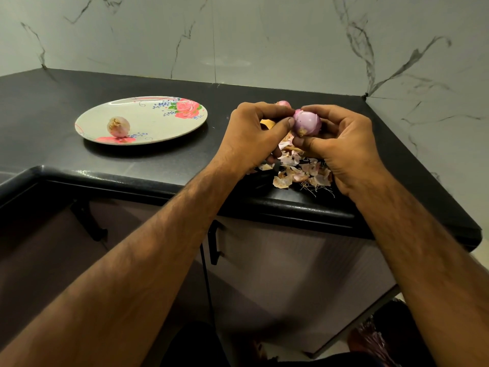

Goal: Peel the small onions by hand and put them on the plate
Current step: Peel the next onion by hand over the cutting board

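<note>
While it is held up just above the counter, the small round purple onion (307,124), mostly bare and glossy with its pale root end turned toward the camera, sits between both hands. Right hand (341,144): fingers curled behind the onion, thumb pressed under its root end, a firm grip. Left hand (254,136): thumb and forefinger pinched against the onion's left side and top. Directly below, a loose heap of papery pink-and-tan onion skins (299,170) with stringy roots lies on the counter near its front edge. Just behind the left hand's knuckles, a second small pinkish onion (283,103) shows only in part. Well to the left, an oval cream plate with red rose and blue sprig print (148,120) carries one pale peeled onion (118,126) near its left end. All of it rests on a glossy black stone countertop (79,86), backed by grey-veined white marble wall tiles (238,35). Beneath the counter, dull mauve cabinet doors with a black bar handle (214,242).
</note>
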